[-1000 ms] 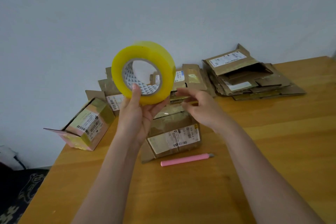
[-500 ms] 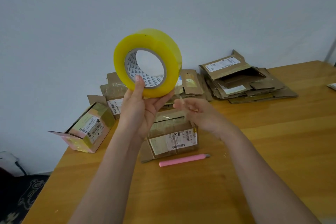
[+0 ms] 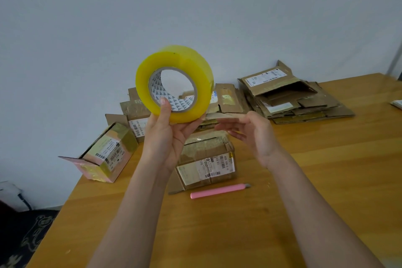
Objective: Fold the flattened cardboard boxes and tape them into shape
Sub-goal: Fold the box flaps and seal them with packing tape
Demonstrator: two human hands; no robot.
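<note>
Head view: left hand (image 3: 167, 135) grips tape roll (image 3: 174, 82) above folded box (image 3: 206, 159); right hand (image 3: 250, 132) pinches the roll's free end.

A light wooden table (image 3: 304, 191) stands against a pale wall (image 3: 87, 28). A folded brown cardboard box with a shipping label (image 3: 206, 162) sits near the table's middle, and a pink stick-shaped utility knife (image 3: 219, 191) lies just in front of it. Left of that box, at the table's left edge, an open pink-lined cardboard box (image 3: 104, 156) lies on its side. Behind these, by the wall, stand more brown cardboard boxes (image 3: 136, 115). To the right, a pile of flattened brown cardboard boxes (image 3: 293, 98) lies on the table. Above the middle box, the left hand (image 3: 167, 137) holds up a yellow roll of packing tape (image 3: 174, 84), with the right hand (image 3: 254, 132) just right of it.
</note>
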